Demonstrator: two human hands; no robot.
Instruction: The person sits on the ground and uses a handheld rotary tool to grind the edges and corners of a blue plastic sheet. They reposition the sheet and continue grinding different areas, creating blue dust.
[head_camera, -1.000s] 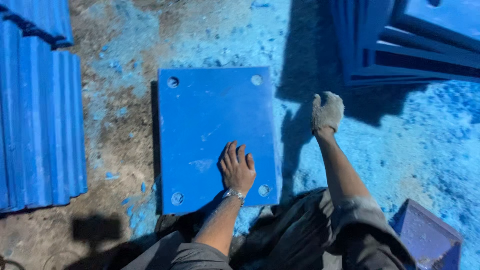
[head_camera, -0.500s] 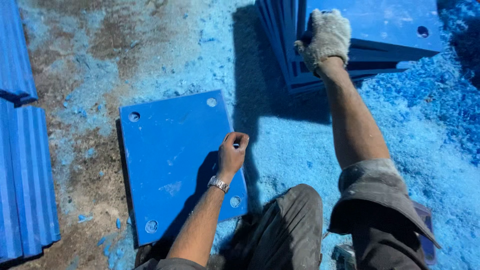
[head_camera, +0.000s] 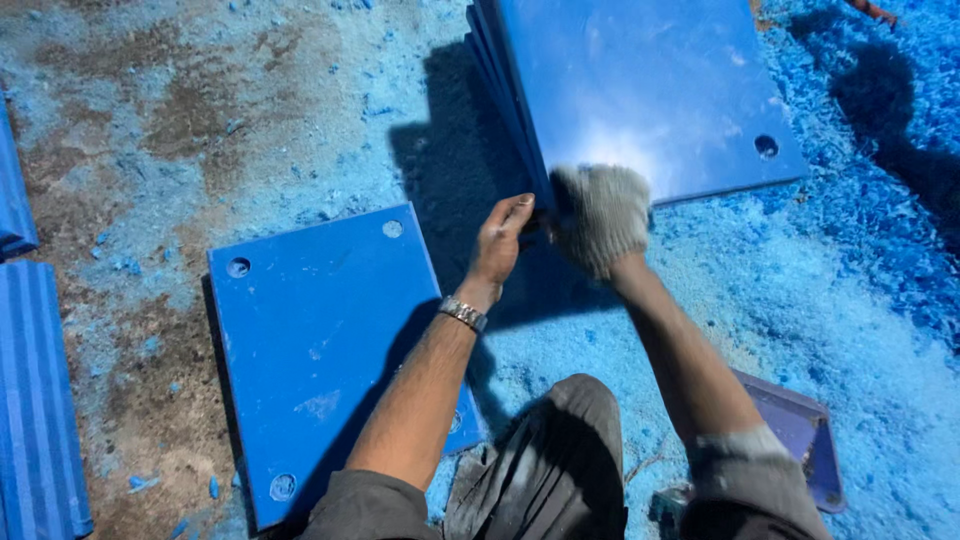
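Observation:
A stack of flat blue plastic plates (head_camera: 640, 90) with corner holes lies at the top centre. My right hand (head_camera: 600, 215), in a white knit glove, grips the near corner of the stack's top plate. My bare left hand (head_camera: 502, 240), with a metal watch at the wrist, reaches to the same corner, its fingers touching the plate edge beside the glove. Another blue plate (head_camera: 320, 350) with holes in its corners lies flat on the ground at lower left, under my left forearm.
Ribbed blue panels (head_camera: 35, 400) are stacked along the left edge. Blue plastic shavings (head_camera: 860, 300) cover the ground on the right. A dark purple tray-like object (head_camera: 800, 435) lies by my right knee. Bare brown concrete (head_camera: 180, 110) shows at upper left.
My left hand has left the flat plate and risen to the stack's corner. My gloved right hand has slid down to that same near corner. The view has shifted toward the stack.

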